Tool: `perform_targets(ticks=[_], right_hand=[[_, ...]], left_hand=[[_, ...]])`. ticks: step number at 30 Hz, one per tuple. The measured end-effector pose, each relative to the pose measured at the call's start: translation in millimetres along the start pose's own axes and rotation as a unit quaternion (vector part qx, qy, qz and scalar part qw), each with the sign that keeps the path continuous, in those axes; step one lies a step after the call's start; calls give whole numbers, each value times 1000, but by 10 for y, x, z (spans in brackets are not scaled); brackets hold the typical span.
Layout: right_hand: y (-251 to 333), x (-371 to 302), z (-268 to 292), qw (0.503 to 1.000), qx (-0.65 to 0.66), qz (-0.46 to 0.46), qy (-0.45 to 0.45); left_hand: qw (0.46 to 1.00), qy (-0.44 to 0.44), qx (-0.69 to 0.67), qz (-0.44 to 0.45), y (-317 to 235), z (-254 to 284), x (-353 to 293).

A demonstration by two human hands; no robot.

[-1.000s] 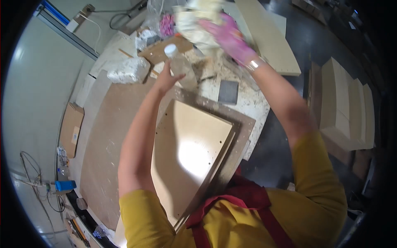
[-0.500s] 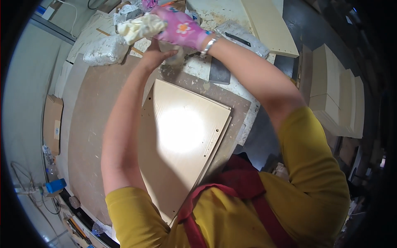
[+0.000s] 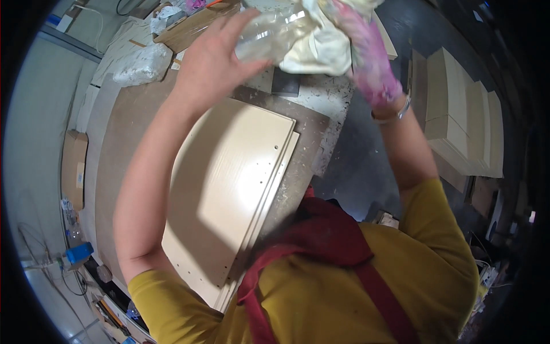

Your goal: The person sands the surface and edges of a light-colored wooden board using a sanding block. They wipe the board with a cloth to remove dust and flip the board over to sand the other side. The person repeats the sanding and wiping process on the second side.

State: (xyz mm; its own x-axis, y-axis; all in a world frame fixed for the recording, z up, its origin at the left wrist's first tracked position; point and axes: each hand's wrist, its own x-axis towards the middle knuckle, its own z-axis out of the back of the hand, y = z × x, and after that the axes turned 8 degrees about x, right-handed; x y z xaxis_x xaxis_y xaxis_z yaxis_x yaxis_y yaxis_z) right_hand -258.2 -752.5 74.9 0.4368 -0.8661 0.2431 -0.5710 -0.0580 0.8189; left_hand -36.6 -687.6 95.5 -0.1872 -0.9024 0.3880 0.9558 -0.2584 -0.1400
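Observation:
My bare left hand (image 3: 211, 64) grips a clear plastic bottle (image 3: 268, 35), tilted onto its side above the far part of the table. Against the bottle's right end lies a bunched cream-white cloth (image 3: 321, 50). My right hand (image 3: 375, 66), in a pink patterned glove smeared by motion, is closed on that cloth; its fingertips are partly hidden. Below my hands, a stack of pale wooden panels (image 3: 235, 149) with small drilled holes lies on the brown table board, my left forearm passing over its left side.
A clear plastic bag (image 3: 143, 64) and a cardboard box (image 3: 197, 26) are at the far left of the table (image 3: 132, 143). A dark grey block (image 3: 285, 84) sits near its far edge. Pale boards (image 3: 464, 114) are stacked at the right, past the dark floor.
My left hand has raised the bottle toward me and right. My right hand has swung right with the cloth, which now meets the bottle's end. The view has shifted slightly.

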Motion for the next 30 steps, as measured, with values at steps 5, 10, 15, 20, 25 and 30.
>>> perform_targets(ticks=[5,10,15,20,25,30], right_hand=[[-426,-470,219,942,323,-90,15],[-408,-1018,265,945,309,-110,-6],[-594,-1344,485,898,404,-175,-17],[-638,-1478,483,836,497,-207,-110],[-724,-1628,522,886,408,-191,-112],[-450,-1700,332,877,425,-209,-78]], left_hand=[[978,56,180,-92,-319,121,-358],[946,107,266,-149,-764,320,-540],[936,139,293,-136,-915,496,-629],[913,182,340,-131,-1031,534,-702],[905,180,343,-177,-1214,494,-772],[896,122,360,-232,-1262,542,-686]])
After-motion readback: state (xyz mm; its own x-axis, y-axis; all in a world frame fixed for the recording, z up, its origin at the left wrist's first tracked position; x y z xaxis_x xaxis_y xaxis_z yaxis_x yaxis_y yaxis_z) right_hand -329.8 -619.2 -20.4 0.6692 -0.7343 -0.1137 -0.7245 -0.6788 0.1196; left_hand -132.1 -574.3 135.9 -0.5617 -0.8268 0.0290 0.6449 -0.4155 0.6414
